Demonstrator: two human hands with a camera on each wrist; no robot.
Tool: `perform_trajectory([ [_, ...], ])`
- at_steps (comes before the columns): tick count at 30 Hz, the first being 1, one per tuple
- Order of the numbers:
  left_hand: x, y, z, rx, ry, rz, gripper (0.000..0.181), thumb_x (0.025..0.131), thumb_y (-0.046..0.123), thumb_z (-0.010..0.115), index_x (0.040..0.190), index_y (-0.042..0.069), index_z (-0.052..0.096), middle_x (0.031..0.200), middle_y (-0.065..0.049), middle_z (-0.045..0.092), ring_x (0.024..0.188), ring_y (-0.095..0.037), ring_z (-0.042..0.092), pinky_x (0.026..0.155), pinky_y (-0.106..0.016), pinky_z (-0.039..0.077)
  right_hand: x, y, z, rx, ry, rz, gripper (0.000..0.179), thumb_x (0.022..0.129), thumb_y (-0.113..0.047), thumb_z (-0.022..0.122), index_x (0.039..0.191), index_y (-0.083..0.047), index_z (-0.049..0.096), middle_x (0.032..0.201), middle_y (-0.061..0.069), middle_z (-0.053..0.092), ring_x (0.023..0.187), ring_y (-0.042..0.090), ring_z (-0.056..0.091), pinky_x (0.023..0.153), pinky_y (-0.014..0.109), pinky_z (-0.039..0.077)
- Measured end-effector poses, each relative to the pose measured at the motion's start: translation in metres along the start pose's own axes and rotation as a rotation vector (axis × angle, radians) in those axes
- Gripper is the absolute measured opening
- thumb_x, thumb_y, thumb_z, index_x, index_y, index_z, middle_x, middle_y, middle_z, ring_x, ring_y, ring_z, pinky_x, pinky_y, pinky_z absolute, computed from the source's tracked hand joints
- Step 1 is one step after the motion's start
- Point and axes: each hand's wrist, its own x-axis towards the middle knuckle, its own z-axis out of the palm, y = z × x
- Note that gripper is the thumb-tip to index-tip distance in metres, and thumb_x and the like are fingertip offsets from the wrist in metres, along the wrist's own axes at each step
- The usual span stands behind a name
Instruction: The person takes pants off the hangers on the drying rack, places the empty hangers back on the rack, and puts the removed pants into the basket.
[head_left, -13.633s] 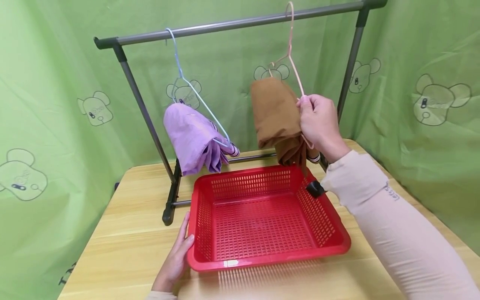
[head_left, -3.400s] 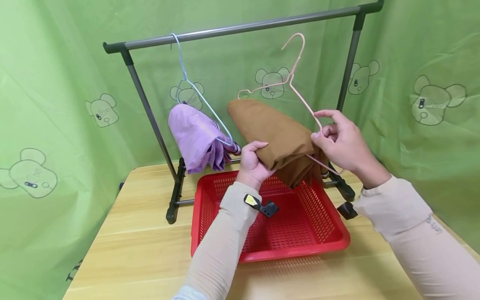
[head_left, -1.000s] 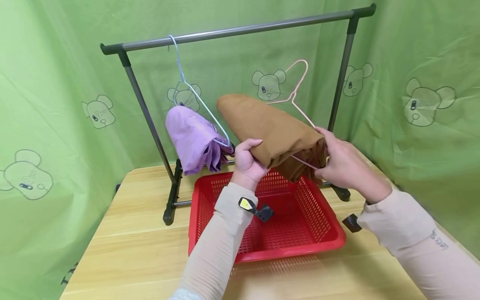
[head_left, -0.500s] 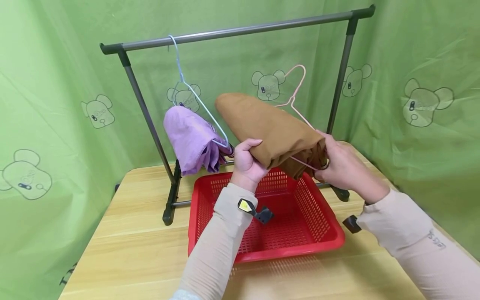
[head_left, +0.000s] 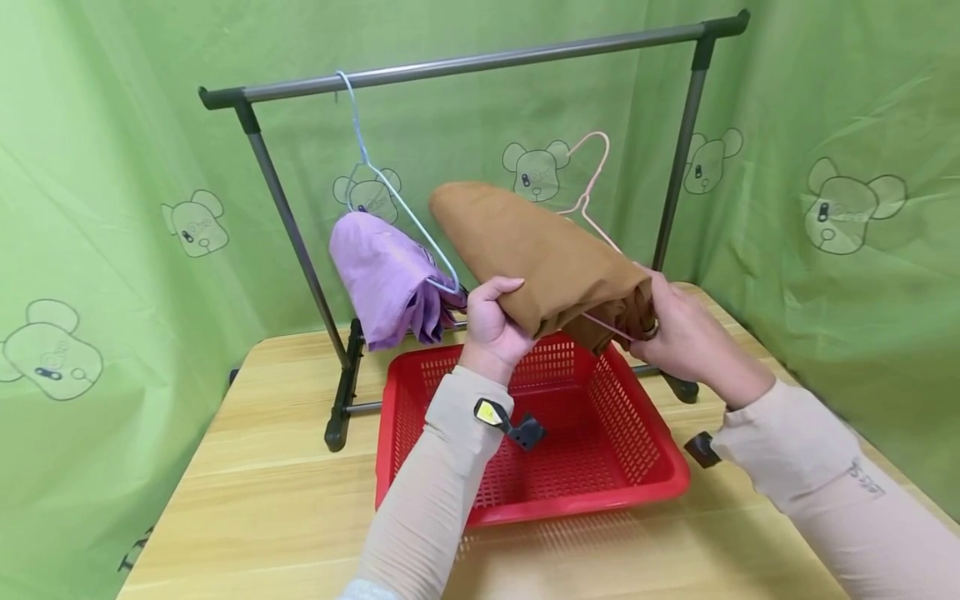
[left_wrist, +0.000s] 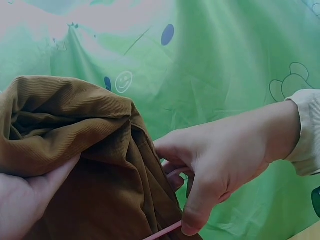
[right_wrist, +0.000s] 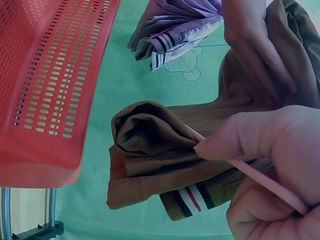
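A brown folded garment [head_left: 525,250] with a striped band is draped over the lower bar of a pink wire hanger [head_left: 588,200], held in the air above the back of a red basket [head_left: 577,504]. My left hand [head_left: 497,329] grips the garment from its left side, thumb in front and fingers behind the cloth. At the hanger's right lower corner, my right hand [head_left: 686,329] pinches the pink wire between thumb and fingers, close against the garment's edge. In the right wrist view, the wire [right_wrist: 265,185] runs through that hand beside the rolled brown cloth.
A grey metal rack [head_left: 487,62] spans the back of the wooden table [head_left: 247,467]. On its left hangs a purple garment [head_left: 382,275] on a blue hanger [head_left: 401,196]. Green curtains [head_left: 97,208] with bear drawings enclose the table.
The pink hanger left the rail and came forward and down. My left hand moved from the basket to the brown garment. My right hand slid to the hanger's lower corner; the last half second is nearly still.
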Motion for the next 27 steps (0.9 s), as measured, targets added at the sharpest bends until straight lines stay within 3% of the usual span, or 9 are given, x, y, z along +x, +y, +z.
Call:
perform_trajectory([
  [11,-0.001,0.004,0.003,0.009,-0.015,0.006,0.025,0.084,0.006,0.036,0.102,0.009,0.054,0.097,-0.001,0.06,0.084,-0.015,0.06,0.071,-0.032,0.049,0.002,0.001,0.002,-0.017,-0.019,-0.022,0.063,0.067,0.001,0.074,0.12,0.008,0.04,0.102,0.029,0.055,0.094,0.048,0.057,0.073,0.057,0.045],
  [16,-0.003,0.005,0.002,0.008,-0.034,0.004,0.026,0.084,0.004,0.036,0.103,0.01,0.053,0.098,-0.002,0.059,0.086,-0.016,0.06,0.072,-0.032,0.049,0.002,0.004,0.004,-0.024,-0.032,-0.02,0.064,0.066,0.003,0.073,0.121,0.008,0.04,0.103,0.03,0.057,0.096,0.049,0.056,0.075,0.058,0.045],
  [23,-0.007,0.008,-0.001,-0.004,-0.012,0.004,0.026,0.081,0.006,0.04,0.102,0.009,0.054,0.098,-0.003,0.061,0.084,-0.017,0.061,0.07,-0.036,0.049,-0.001,0.01,0.011,-0.014,-0.037,-0.002,0.057,0.068,0.001,0.072,0.115,0.003,0.04,0.099,0.025,0.056,0.094,0.045,0.056,0.073,0.054,0.044],
  [27,-0.007,0.009,-0.002,-0.001,-0.035,0.0,0.026,0.08,0.007,0.04,0.102,0.009,0.054,0.098,-0.002,0.06,0.085,-0.017,0.061,0.071,-0.036,0.049,-0.003,0.012,0.013,0.005,-0.024,0.018,0.065,0.068,0.001,0.072,0.124,0.005,0.039,0.105,0.029,0.057,0.098,0.047,0.055,0.074,0.056,0.045],
])
